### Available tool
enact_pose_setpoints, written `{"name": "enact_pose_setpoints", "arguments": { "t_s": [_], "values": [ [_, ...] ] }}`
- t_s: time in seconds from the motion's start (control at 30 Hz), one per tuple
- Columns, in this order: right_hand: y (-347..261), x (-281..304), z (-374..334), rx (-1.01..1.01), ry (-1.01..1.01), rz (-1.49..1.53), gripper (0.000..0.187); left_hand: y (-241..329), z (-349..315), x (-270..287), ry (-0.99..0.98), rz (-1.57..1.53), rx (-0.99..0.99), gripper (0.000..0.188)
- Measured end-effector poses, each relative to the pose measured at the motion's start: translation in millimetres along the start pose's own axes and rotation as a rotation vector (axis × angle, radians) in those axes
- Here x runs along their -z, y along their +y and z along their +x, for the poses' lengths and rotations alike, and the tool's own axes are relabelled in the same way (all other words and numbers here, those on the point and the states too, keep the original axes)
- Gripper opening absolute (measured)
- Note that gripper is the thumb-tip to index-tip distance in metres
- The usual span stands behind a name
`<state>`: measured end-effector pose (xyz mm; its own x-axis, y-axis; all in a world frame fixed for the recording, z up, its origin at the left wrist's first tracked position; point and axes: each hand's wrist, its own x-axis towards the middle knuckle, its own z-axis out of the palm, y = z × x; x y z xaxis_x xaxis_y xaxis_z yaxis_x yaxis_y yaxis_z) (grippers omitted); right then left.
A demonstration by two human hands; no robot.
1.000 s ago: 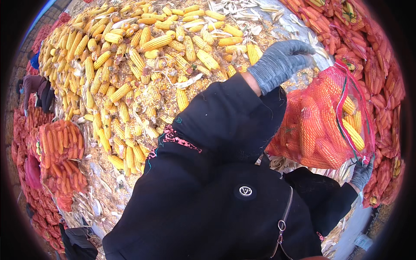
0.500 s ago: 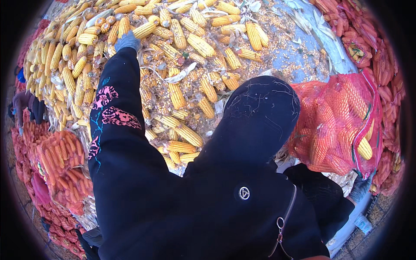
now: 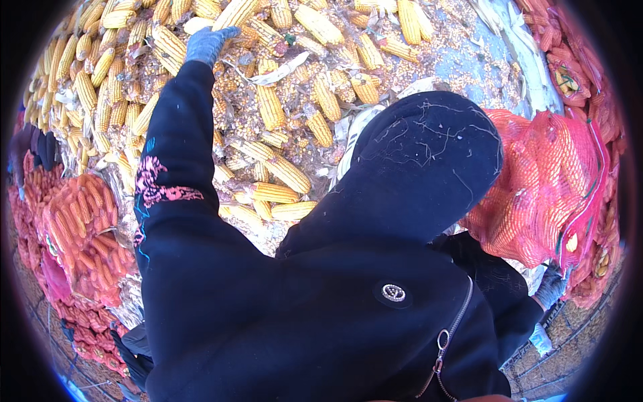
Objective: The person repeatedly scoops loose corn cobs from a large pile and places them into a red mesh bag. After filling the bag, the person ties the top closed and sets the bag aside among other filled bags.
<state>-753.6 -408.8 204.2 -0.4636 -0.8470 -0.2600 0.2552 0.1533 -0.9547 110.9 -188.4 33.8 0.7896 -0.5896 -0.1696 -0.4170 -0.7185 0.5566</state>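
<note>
- While the left grey-gloved hand meets a long yellow corn cob at its fingertips, their closure cannot be told.
- Right grey-gloved hand: fingers curled on the rim of a bulging red mesh bag above them.

1. I count two gloved hands: one left hand, one right hand.
2. Dozens of corn cobs on the far side, overlapping too much for my exact tally.
3. One mesh sack beside the right hand; many more sacks left and right, too crowded to number.
4. One zip.
5. One round badge.
6. One pale blue scrap, near right.
</note>
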Motion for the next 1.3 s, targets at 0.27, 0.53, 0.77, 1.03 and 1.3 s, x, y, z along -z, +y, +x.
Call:
{"name": "enact_pose_setpoints", "arguments": {
  "t_s": [0.27,0.53,0.77,1.03,1.3],
  "values": [
    [2,-14,-8,-0.096,-0.046,0.033,0.044,-14,-160,-100,-0.279,-0.901,0.446,0.049],
    [4,-7,-10,-0.003,-0.058,-0.067,0.059,2,-122,-147,-0.144,-0.607,0.657,0.076],
    [7,-25,-39,0.002,-0.129,-0.109,0.063,-16,-119,-143,-0.374,-1.099,0.770,0.056],
    [12,-39,-62,0.125,-0.175,0.080,0.037,-37,-159,-137,-0.701,-1.469,0.585,0.047],
    [7,-65,-92,0.048,-0.498,0.340,0.026,45,-155,-31,-0.690,-1.052,-0.235,0.067]
  ]
}}
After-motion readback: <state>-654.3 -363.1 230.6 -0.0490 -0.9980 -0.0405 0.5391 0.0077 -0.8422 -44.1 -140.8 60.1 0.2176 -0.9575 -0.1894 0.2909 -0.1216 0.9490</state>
